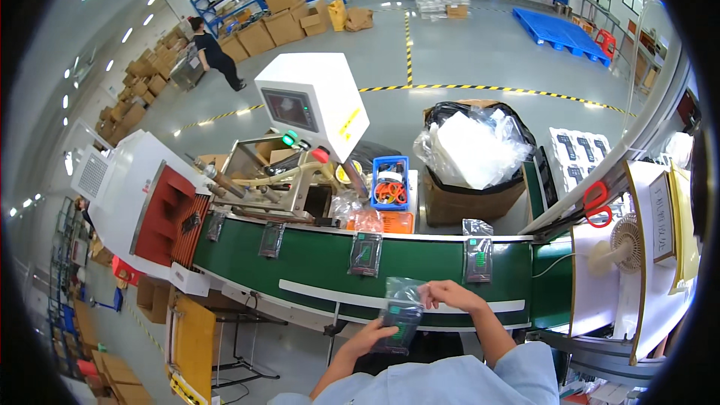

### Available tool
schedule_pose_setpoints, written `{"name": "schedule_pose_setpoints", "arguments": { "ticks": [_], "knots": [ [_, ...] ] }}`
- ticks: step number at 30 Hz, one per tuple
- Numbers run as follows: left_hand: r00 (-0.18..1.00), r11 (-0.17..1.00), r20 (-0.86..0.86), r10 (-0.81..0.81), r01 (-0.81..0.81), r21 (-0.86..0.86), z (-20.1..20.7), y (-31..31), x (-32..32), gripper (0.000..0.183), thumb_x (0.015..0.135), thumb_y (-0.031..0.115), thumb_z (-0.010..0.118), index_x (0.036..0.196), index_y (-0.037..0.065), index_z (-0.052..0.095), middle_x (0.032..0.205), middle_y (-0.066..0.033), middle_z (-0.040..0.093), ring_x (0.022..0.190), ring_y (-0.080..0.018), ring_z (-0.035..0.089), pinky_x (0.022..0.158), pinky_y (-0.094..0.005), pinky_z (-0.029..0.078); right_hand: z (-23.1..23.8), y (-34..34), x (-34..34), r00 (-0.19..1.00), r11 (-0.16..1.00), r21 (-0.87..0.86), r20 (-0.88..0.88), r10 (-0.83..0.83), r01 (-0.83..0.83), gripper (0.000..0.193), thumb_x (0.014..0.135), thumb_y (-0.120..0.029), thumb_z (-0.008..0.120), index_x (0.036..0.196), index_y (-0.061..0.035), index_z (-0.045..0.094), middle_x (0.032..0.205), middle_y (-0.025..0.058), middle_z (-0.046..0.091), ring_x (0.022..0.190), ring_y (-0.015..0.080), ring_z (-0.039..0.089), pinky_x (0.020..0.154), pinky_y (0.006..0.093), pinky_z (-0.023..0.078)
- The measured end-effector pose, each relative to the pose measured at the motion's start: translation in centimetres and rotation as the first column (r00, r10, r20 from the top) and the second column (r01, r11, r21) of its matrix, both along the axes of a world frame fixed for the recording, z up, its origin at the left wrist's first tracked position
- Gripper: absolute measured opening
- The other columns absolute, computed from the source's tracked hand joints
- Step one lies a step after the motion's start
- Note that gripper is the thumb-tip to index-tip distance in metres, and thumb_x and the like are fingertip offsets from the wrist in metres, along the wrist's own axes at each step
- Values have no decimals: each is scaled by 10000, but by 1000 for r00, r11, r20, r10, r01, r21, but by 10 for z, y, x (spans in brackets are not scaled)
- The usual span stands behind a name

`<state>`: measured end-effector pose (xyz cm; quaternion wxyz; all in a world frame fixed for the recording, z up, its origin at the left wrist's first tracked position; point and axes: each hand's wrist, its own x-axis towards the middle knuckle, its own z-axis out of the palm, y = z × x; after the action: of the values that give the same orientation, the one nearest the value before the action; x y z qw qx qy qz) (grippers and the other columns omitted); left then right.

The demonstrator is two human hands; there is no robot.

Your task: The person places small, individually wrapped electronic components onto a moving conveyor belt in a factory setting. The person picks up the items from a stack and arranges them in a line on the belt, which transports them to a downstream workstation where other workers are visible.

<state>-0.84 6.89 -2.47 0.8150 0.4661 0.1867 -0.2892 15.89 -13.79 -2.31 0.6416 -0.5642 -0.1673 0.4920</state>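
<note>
A clear plastic bag with a dark flat item bearing green marks inside, the bagged item (403, 319), is held in front of me at the near edge of the green conveyor belt (319, 256). My left hand (370, 339) is closed around its lower left side, thumb on the front. My right hand (451, 297) is closed on the bag's upper right edge, near its loose clear top. Similar bagged items lie spaced along the belt: one (478, 259) to the right, one (366, 255) just beyond my hands, and others (271, 240) farther left.
A white machine with a red opening (161, 214) stands at the belt's left end. Behind the belt are a white control box (315, 101), a blue bin (390, 186) and a carton lined with black plastic (472, 202). At right are red scissors (597, 202) and a fan (624, 240).
</note>
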Motion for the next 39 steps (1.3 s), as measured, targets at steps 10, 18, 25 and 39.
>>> {"name": "schedule_pose_setpoints", "arguments": {
  "ticks": [10,18,25,39],
  "knots": [
    [910,890,84,-406,372,263,26,1,1,428,880,256,546,1215,10,445,1060,-27,533,949,-93,463,837,-244,389,29,18,2,907,989,-22,397,140,-143,125,783,-118,666,853,-16,657,818,43,622,761,93,554,693,242,444],
    [973,971,80,-218,208,117,32,15,-2,477,921,331,460,1274,17,392,1130,-27,501,1002,-87,451,869,-224,368,8,21,-5,863,860,166,82,-499,482,113,820,-89,595,886,-2,622,763,-12,539,697,67,479,635,209,395],
    [999,991,-15,35,-37,-130,5,17,-11,446,916,276,478,1272,23,389,1115,-51,523,975,-108,510,845,-253,422,7,8,-50,996,996,-41,52,-71,73,312,807,-143,617,1059,35,570,891,56,609,771,110,559,711,239,461],
    [985,980,3,171,-170,-104,1,-33,1,451,912,272,479,1275,21,385,1181,-54,494,1067,-121,471,924,-265,364,14,-2,-55,881,880,-51,62,-469,472,204,822,-135,601,924,39,631,796,33,603,711,92,528,658,229,426]
  ]
}}
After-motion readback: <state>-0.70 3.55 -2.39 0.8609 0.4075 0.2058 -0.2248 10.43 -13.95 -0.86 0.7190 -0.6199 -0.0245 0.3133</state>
